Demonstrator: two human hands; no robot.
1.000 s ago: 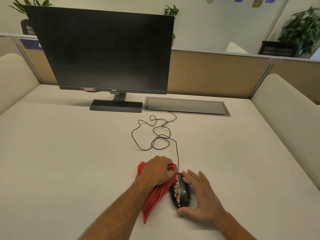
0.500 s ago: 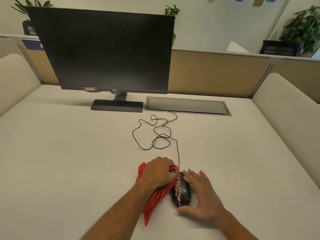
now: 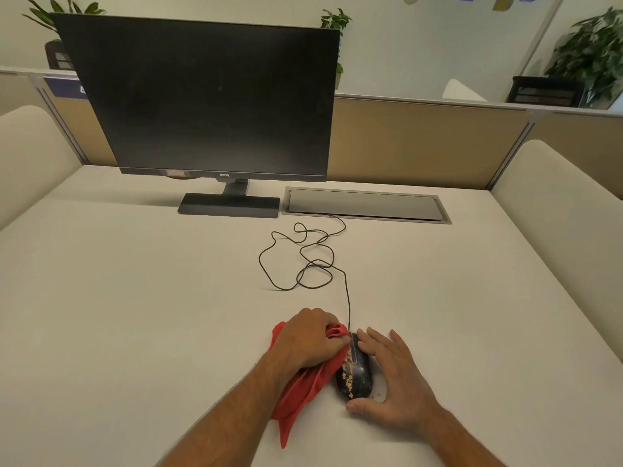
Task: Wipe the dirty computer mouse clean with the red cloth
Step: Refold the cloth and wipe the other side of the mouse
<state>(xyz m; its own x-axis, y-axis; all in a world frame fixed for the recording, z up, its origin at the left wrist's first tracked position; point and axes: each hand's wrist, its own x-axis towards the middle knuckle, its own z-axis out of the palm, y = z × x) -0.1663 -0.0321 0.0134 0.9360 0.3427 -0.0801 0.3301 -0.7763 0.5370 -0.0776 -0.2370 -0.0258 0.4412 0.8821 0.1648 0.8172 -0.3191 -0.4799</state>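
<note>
Gripping a bunched fold of the red cloth point(image 3: 312, 382), the left hand point(image 3: 308, 340) lies knuckles-up on the counter point(image 3: 135, 315) with its fingers curled tightly round the fabric, a small roll of which shows between the fingertips at the hand's right edge. That edge of hand and cloth presses against the front left side of the black computer mouse point(image 3: 355, 372). The left forearm comes in from the lower middle of the view, angled up and to the right, and the rest of the cloth trails back under the wrist, ending in a point beside the forearm.

On the mouse's other side, the right hand point(image 3: 394, 382) rests palm-down with fingers relaxed and slightly spread; the fingertips touch the mouse's right front, and the thumb hooks round its rear end. The right forearm enters from the lower right corner.

Between the two hands the mouse sits flat on the counter, close to the near edge, with tan crumbly specks running along its left half and rear. A few specks lie on the counter by its right rear.

A thin black mouse cable point(image 3: 303, 264) runs from the mouse's front, loops loosely across the counter and enters a grey cable hatch point(image 3: 367, 205). Left of the hatch stands a dark monitor point(image 3: 202, 102) on a flat base.
</note>
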